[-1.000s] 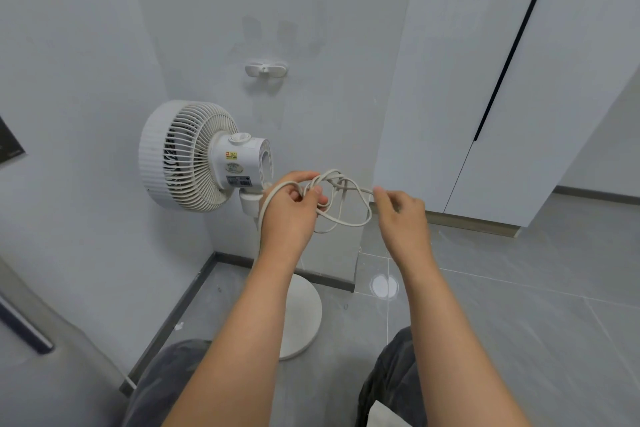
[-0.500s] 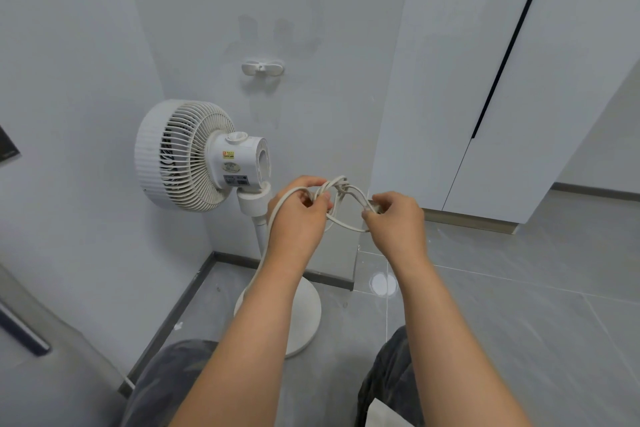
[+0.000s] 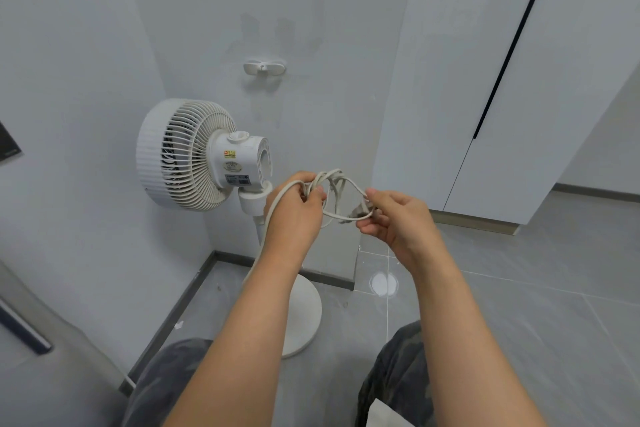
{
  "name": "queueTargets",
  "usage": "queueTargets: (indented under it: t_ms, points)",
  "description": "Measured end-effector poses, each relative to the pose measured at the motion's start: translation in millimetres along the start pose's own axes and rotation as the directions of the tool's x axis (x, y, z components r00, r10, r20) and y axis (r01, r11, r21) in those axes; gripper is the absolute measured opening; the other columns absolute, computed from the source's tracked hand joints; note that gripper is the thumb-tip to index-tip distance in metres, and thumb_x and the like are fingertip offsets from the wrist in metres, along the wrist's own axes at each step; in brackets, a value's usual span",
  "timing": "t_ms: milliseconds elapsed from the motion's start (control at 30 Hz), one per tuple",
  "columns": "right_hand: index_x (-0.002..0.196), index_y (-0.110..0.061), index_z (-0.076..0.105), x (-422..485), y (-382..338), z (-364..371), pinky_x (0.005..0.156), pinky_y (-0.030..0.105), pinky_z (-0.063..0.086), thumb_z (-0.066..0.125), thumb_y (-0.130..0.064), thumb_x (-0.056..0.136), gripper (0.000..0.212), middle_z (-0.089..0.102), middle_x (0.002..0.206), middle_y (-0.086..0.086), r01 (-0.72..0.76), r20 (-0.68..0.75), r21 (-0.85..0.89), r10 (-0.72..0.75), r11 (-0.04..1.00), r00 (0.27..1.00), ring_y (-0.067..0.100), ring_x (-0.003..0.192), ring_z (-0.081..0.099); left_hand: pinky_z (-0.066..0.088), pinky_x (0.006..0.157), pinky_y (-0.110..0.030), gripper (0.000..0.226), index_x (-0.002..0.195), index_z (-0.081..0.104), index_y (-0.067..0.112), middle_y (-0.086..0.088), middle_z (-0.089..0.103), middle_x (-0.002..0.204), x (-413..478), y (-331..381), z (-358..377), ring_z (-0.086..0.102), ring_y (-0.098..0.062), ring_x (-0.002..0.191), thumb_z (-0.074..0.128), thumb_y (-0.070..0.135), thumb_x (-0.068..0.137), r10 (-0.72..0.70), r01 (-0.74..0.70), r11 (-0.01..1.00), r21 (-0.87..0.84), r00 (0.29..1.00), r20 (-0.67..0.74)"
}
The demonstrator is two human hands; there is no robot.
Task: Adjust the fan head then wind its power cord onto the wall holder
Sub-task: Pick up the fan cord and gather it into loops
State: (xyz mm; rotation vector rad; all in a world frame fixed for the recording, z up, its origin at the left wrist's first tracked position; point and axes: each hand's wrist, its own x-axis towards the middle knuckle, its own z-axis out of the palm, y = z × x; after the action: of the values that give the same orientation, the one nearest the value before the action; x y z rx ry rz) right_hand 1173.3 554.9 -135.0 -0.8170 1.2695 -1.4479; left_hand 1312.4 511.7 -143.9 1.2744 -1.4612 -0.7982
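Observation:
A white pedestal fan stands in the wall corner, its head (image 3: 194, 154) facing left and its round base (image 3: 301, 315) on the floor. The off-white power cord (image 3: 337, 184) is gathered in loops between my hands. My left hand (image 3: 294, 215) grips the bundle of loops, with one strand trailing down past my wrist toward the base. My right hand (image 3: 394, 218) pinches the right end of the loops, where the plug seems to be. The white wall holder (image 3: 265, 66) is fixed to the wall above the fan, with nothing on it.
White cabinet doors (image 3: 519, 80) with a dark gap fill the right side. The floor (image 3: 519, 305) is grey tile. My knees (image 3: 166, 381) show at the bottom. A dark-edged panel (image 3: 24, 326) juts in at the lower left.
My right hand moved in toward the left hand and took hold of the loops' right end. The left hand kept its grip on the bundle.

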Motion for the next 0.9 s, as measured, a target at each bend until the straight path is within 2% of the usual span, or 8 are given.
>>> queueTargets:
  t_ms: [133, 267, 400, 467, 567, 733, 900]
  points:
    - [0.101, -0.009, 0.061, -1.1, 1.5, 3.3, 0.04, 0.02, 0.048, 0.052, -0.017, 0.095, 0.013, 0.056, 0.062, 0.007, 0.013, 0.009, 0.026, -0.013, 1.0, 1.0, 0.014, 0.039, 0.054, 0.055, 0.08, -0.038, 0.013, 0.086, 0.061, 0.025, -0.002, 0.071, 0.086, 1.0, -4.0, 3.3, 0.068, -0.018, 0.084, 0.056, 0.014, 0.087, -0.01, 0.004, 0.998, 0.061, 0.995, 0.103]
    - [0.088, -0.007, 0.066, 0.8, 2.9, 3.1, 0.042, 0.017, 0.048, 0.05, -0.014, 0.095, 0.019, 0.061, 0.057, 0.004, 0.003, 0.064, 0.128, -0.011, 0.992, 0.998, 0.011, 0.041, 0.055, 0.056, 0.074, -0.034, 0.017, 0.086, 0.058, 0.026, -0.002, 0.072, 0.084, -2.1, -7.9, 3.4, 0.068, -0.019, 0.08, 0.051, 0.011, 0.09, -0.031, 0.027, 0.999, 0.034, 0.992, 0.124]
    - [0.092, -0.003, 0.064, 2.1, 2.7, -0.5, 0.049, 0.017, 0.05, 0.053, 0.004, 0.088, 0.014, 0.064, 0.058, 0.002, -0.076, 0.178, 0.2, 0.04, 0.977, 0.983, 0.011, 0.048, 0.059, 0.053, 0.062, -0.029, 0.017, 0.088, 0.057, 0.025, -0.004, 0.071, 0.085, -1.3, -9.9, 1.8, 0.068, -0.021, 0.079, 0.05, 0.011, 0.092, -0.056, 0.055, 0.998, 0.013, 0.989, 0.137]
    - [0.096, -0.002, 0.064, 2.8, 2.3, -0.6, 0.051, 0.02, 0.051, 0.052, 0.018, 0.081, 0.027, 0.06, 0.06, 0.006, -0.075, 0.209, 0.164, 0.039, 0.984, 0.977, 0.013, 0.05, 0.058, 0.051, 0.057, -0.027, 0.016, 0.09, 0.058, 0.023, -0.005, 0.071, 0.086, -0.3, -9.5, 1.7, 0.068, -0.021, 0.078, 0.049, 0.01, 0.092, -0.074, 0.074, 0.997, 0.006, 0.988, 0.135]
    - [0.1, -0.002, 0.064, 4.3, 2.0, -1.4, 0.055, 0.022, 0.05, 0.05, 0.025, 0.077, 0.038, 0.052, 0.068, 0.01, -0.024, 0.22, 0.051, 0.012, 0.998, 0.975, 0.018, 0.055, 0.054, 0.051, 0.058, -0.026, 0.018, 0.087, 0.056, 0.024, -0.006, 0.071, 0.086, 1.7, -7.6, 1.4, 0.067, -0.022, 0.077, 0.048, 0.009, 0.092, -0.066, 0.065, 0.998, 0.01, 0.986, 0.15]
    - [0.092, -0.002, 0.065, 4.1, 1.6, -2.2, 0.056, 0.023, 0.052, 0.049, 0.024, 0.08, 0.032, 0.056, 0.071, 0.012, 0.024, 0.205, 0.03, -0.029, 0.999, 0.978, 0.014, 0.05, 0.059, 0.054, 0.068, -0.032, 0.01, 0.096, 0.055, 0.017, -0.005, 0.07, 0.088, 3.8, -5.3, -0.1, 0.065, -0.018, 0.075, 0.046, 0.015, 0.095, -0.07, 0.068, 0.998, 0.016, 0.981, 0.179]
    - [0.088, -0.003, 0.062, 2.8, 5.7, 0.1, 0.06, 0.022, 0.057, 0.053, 0.02, 0.081, 0.025, 0.061, 0.077, 0.015, 0.059, 0.15, -0.011, -0.057, 0.998, 0.987, 0.014, 0.054, 0.065, 0.052, 0.057, -0.031, 0.01, 0.098, 0.05, 0.014, -0.009, 0.066, 0.092, 6.6, -1.6, -3.4, 0.065, -0.026, 0.072, 0.04, 0.013, 0.098, -0.116, 0.137, 0.987, -0.079, 0.968, 0.223]
